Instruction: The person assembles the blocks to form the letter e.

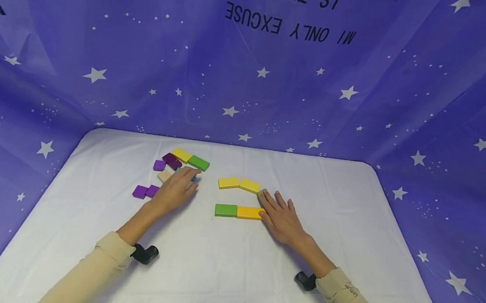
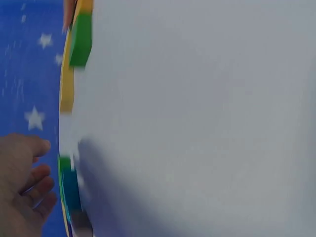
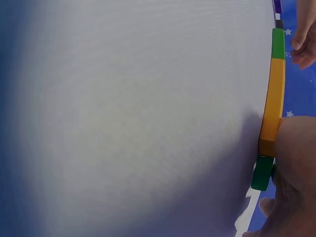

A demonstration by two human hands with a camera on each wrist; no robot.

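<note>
In the head view my left hand (image 1: 175,191) hovers over a loose group of coloured blocks, its fingers relaxed and spread above a teal block (image 1: 194,178). The left wrist view shows nothing between those fingers. My right hand (image 1: 282,218) lies with nearly straight fingers at the right end of two block rows. Its fingertips touch a green block (image 1: 261,192) beside two yellow blocks (image 1: 228,183). The thumb rests by an orange block (image 1: 249,213), which joins a lighter green block (image 1: 226,210). A dark green block (image 3: 262,173) shows past the orange one in the right wrist view.
Around my left hand lie purple blocks (image 1: 140,192), a maroon block (image 1: 172,161), a beige block (image 1: 164,176), a yellow block (image 1: 181,155) and a green block (image 1: 199,163). The white table (image 1: 231,277) meets a blue star-patterned curtain (image 1: 249,88) at the back and sides.
</note>
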